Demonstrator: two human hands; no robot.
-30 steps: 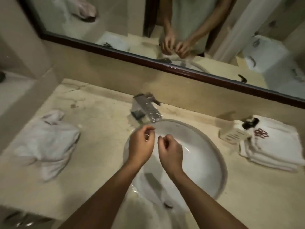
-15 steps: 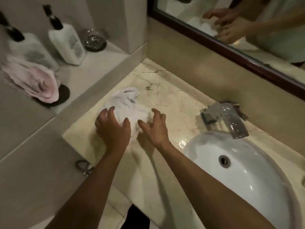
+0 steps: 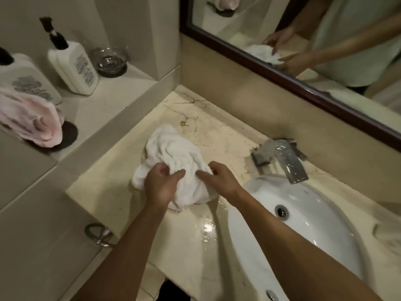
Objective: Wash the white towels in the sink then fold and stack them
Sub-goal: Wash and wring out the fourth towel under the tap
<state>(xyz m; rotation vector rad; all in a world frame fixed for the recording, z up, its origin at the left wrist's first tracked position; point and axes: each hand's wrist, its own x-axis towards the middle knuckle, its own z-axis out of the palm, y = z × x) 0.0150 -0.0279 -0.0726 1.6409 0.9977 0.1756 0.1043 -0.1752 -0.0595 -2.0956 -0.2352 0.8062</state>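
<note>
Both hands dig in, left hand (image 3: pixel 159 185) and right hand (image 3: pixel 219 181) gripping the crumpled towel (image 3: pixel 173 153) near the counter's (image 3: pixel 121 183) left edge, probably gathering it for the sink (image 3: pixel 303 213).

A bathroom, likely a hotel's: a white oval sink (image 3: pixel 303 224) set in a marble tabletop (image 3: pixel 217 135) under a chrome tap (image 3: pixel 282 159), a dark-framed wall mirror (image 3: pixel 282 79), pump bottles (image 3: pixel 73 66) on a side shelf (image 3: pixel 112 88)

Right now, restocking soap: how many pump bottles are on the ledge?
2: one pump bottle beside the glass dish, another at the left edge behind the pink cloth. More may sit out of frame.
</note>
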